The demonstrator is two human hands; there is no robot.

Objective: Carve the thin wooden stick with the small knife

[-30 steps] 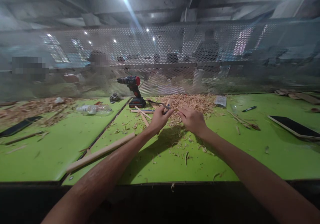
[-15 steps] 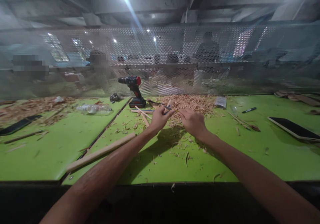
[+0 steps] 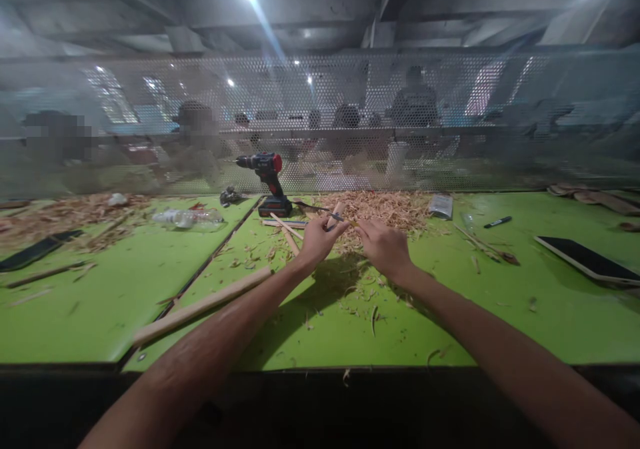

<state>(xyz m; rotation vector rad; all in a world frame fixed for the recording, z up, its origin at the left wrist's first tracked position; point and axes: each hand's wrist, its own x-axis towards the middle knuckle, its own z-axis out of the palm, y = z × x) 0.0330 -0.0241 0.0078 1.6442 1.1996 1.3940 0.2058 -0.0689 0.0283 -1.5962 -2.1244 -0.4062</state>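
Note:
My left hand (image 3: 319,239) is closed round a pale wooden piece (image 3: 339,210), whose end shows above the fingers. Beside it on the right, my right hand (image 3: 384,245) is closed on a thin tool (image 3: 353,223) with a yellowish part; a dark, narrow blade-like part reaches over to the left thumb. Most of the tool is hidden by the fingers. Both hands are close together above the green table (image 3: 320,342), in front of a heap of wood shavings (image 3: 395,207).
A cordless drill (image 3: 267,182) stands behind my left hand. A long wooden rod (image 3: 205,304) lies at the left. Further out are a plastic bottle (image 3: 187,218), a marker (image 3: 498,222), a tablet (image 3: 590,259) and a silvery packet (image 3: 441,206). A perforated screen (image 3: 320,149) stands behind.
My right hand has shifted very slightly to the left. The left hand looks almost still, and both grips are the same.

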